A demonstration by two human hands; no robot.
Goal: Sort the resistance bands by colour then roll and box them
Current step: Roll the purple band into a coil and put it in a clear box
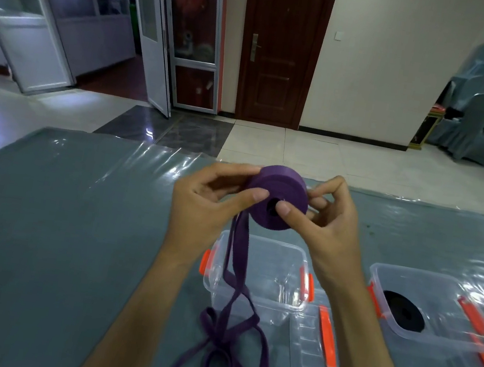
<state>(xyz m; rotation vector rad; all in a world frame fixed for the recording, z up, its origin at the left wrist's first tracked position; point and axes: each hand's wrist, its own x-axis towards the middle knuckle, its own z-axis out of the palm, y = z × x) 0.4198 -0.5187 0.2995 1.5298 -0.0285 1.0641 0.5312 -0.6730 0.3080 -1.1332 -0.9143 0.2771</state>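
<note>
- Tiled room with a dark wooden door [281, 47] at the far wall and glazed doors at far left; near, a table [54, 234] under grey cloth and a clear plastic sheet.
- Purple band roll [276, 198] held up above the table's middle, flat face toward the camera, dark hole at its centre.
- Left hand [208, 209] grasping the roll from the left, thumb on the near face, fingers curled over the top edge.
- Right hand [322, 226] grasping it from the right, thumb tip at the centre hole, fingers curled behind the far side.
- Unrolled tail [231, 301] hanging from the roll's lower left, dropping across the left wall of a clear box and ending in loose loops on the table near the camera.
- Clear box [276, 282] with orange clips directly below the hands, nothing visible inside.
- Clear lid [314, 360] with an orange handle lying just right of that box.
- Second clear box [436, 306] further right, holding a black band roll [403, 311] lying flat.
</note>
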